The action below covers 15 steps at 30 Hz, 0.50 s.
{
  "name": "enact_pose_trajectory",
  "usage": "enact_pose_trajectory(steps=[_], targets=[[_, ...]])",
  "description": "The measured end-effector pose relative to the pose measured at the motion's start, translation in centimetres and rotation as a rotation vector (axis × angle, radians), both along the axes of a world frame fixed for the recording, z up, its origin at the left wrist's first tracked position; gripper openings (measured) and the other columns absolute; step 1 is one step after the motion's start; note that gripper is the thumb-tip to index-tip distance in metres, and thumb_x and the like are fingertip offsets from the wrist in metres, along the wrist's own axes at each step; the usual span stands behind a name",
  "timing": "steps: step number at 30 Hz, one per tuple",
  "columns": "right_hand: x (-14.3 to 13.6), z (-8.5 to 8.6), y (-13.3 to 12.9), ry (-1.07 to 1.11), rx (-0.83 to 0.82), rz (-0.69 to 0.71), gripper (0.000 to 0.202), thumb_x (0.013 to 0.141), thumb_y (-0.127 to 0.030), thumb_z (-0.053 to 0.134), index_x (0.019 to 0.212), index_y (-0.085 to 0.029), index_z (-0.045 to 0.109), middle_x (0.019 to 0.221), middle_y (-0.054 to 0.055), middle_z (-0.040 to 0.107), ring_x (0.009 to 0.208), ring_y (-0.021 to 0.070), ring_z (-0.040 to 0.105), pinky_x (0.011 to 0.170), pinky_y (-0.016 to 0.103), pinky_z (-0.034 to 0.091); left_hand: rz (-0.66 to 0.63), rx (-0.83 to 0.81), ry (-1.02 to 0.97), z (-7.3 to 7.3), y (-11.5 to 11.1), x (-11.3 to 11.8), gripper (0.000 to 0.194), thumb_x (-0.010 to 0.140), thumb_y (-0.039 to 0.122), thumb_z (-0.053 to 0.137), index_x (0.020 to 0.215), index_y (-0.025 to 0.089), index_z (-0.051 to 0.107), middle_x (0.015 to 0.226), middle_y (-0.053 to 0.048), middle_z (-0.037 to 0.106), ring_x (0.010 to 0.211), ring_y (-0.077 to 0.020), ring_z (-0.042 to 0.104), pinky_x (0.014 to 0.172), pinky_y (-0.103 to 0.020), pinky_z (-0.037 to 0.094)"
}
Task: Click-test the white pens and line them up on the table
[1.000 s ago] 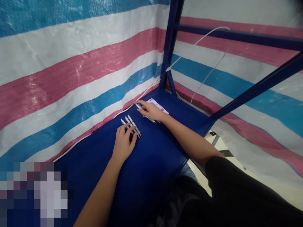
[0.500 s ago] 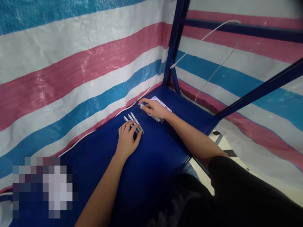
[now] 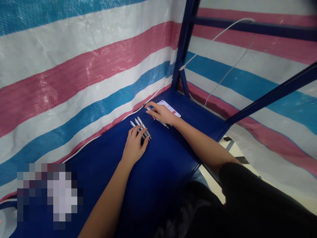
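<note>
Three light-coloured pens [image 3: 140,121] lie side by side on the blue tabletop [image 3: 158,165]. Across them rests my left hand [image 3: 135,143], its fingers curled over the barrels and its thumb by the tips. Farther right, my right hand [image 3: 162,114] is bent over another pen [image 3: 163,124], thumb and fingers closed around its upper part. That pen's top end pokes out by the fingertips, and a second tip shows close by. Beyond this hand lies a phone [image 3: 169,107] with a lit screen, partly covered by the hand.
A striped plastic sheet [image 3: 99,82] hangs along the far side and right. Blue metal frame posts [image 3: 182,49] rise at the corner. A white cable [image 3: 232,24] loops over the crossbar. A pixelated patch and a pale object [image 3: 7,221] are at lower left.
My right hand has shifted slightly, and fewer pen tips show below it. More of the phone is uncovered. My left hand stays on the three pens.
</note>
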State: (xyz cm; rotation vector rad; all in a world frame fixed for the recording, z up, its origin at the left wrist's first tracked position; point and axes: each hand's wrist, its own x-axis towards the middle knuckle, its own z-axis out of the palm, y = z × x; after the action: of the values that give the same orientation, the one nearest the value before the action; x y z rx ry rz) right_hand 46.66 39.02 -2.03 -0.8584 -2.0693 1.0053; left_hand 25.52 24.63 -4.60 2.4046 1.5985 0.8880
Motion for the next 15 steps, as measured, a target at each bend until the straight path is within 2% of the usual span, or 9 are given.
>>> enact_pose_trajectory(steps=[6,11,15], targets=[[-0.37,-0.40,0.20,-0.001,-0.003,0.001,0.024,0.109,-0.036,0.059,0.126,-0.020,0.059,0.070,-0.005,0.064,0.066,0.0171,0.062,0.072,0.030,0.045,-0.011,-0.040,-0.034,0.11,-0.04,0.13,0.033,0.109,0.033,0.058,0.139,0.023,0.068,0.148,-0.014,0.066,0.143,-0.0340,0.058,0.121,-0.058,0.053],[-0.43,-0.38,0.25,-0.027,-0.006,0.015,0.032,0.108,-0.033,0.062,0.136,-0.018,0.058,0.069,-0.007,0.060,0.065,0.0167,0.059,0.071,0.030,0.043,-0.024,-0.048,-0.047,0.05,-0.02,0.16,0.032,0.108,0.033,0.060,0.138,0.023,0.068,0.151,-0.012,0.068,0.146,-0.0329,0.057,0.123,-0.058,0.052],[-0.57,-0.42,0.59,-0.054,0.002,0.037,0.025,0.109,-0.031,0.062,0.130,-0.019,0.061,0.069,-0.007,0.058,0.066,0.0164,0.057,0.073,0.031,0.043,-0.014,-0.064,-0.036,0.06,-0.05,0.11,0.032,0.109,0.034,0.061,0.138,0.024,0.068,0.158,-0.011,0.064,0.150,-0.0337,0.054,0.123,-0.059,0.052]])
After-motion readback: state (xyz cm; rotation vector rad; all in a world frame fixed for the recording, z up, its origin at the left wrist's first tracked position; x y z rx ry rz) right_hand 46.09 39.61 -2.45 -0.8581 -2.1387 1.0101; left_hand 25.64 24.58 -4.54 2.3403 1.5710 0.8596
